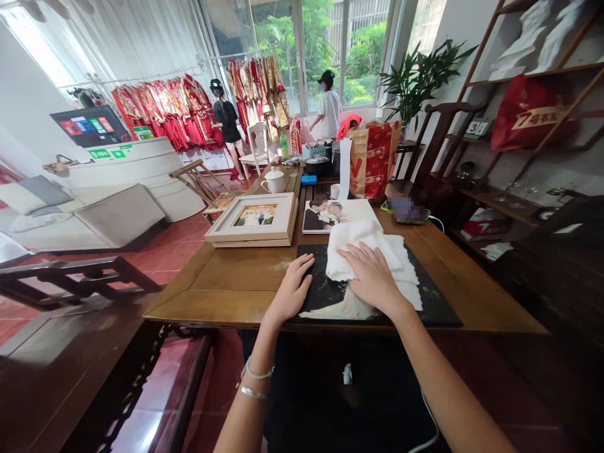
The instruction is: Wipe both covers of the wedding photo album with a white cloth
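My right hand (372,275) lies on a folded white towel (346,236) with its fingers stretched out and apart, pressing from above rather than gripping. Under the towel is a flat black board (436,302) near the table's front edge. A thin, pale, crumpled cloth-like piece (346,307) spreads from below the towel toward that edge. My left hand (292,288) rests flat and open at the board's left side, holding nothing. White marks show on the wood beside it.
Stacked light picture frames (257,217) lie left of the board on the wooden table (207,277). Behind the towel are a photo print (340,214), a paper bag (372,160), a phone (410,212) and a white teapot (274,181). Two people (328,104) stand near the windows.
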Tool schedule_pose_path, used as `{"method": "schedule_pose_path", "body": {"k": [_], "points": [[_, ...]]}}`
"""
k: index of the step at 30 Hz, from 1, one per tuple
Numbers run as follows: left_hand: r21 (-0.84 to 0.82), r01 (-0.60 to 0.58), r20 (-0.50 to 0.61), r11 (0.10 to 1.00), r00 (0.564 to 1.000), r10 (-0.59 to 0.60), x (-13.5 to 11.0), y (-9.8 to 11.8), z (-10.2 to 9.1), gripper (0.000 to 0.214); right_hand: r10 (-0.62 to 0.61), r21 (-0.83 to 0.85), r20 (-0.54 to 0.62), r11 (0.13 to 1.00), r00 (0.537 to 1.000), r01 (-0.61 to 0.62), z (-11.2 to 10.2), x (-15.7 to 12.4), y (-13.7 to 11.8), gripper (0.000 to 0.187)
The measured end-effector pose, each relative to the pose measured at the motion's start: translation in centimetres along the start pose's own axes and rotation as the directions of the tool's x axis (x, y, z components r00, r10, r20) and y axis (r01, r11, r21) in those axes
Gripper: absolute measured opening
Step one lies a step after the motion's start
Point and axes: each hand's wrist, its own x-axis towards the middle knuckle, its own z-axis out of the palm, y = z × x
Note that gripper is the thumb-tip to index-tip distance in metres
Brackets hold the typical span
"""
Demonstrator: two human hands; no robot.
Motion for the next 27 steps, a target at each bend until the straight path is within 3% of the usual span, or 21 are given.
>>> {"method": "schedule_pose_path", "body": {"k": [3, 9, 13, 18, 23, 27], "points": [[0.001, -0.003, -0.007, 1.0, 1.0, 0.003, 0.0, -0.3, 0.0, 0.04, -0.063, 0.003, 0.019, 0.998, 0.998, 0.063, 0.2, -1.0, -1.3, 0.07], [-0.017, 0.008, -0.012, 1.0, 1.0, -0.009, 0.1, -0.4, 0.0, 0.037, -0.257, 0.086, -0.001, 0.963, 0.966, 0.257, 0.0, -8.5, -4.5, 0.088], [-0.033, 0.0, -0.013, 0.999, 1.0, -0.001, 0.1, -0.3, 0.0, 0.039, -0.309, 0.196, 0.07, 0.936, 0.948, 0.291, -1.0, -11.1, -3.8, 0.093], [0.001, -0.001, -0.021, 1.0, 1.0, 0.001, 0.0, -0.2, 0.1, 0.038, -0.261, 0.29, 0.081, 0.929, 0.962, 0.228, -1.7, -9.1, 0.5, 0.088], [0.019, 0.0, -0.006, 1.0, 1.0, 0.0, 0.0, -0.2, 0.1, 0.039, 0.017, 0.141, -0.062, 0.99, 0.998, -0.009, -0.7, -4.7, 4.2, 0.072], [0.004, -0.007, -0.017, 1.0, 1.0, 0.007, -0.1, -0.3, 0.0, 0.039, 0.186, -0.017, -0.113, 0.982, 0.976, -0.189, -0.3, -2.2, 4.2, 0.06]]}}
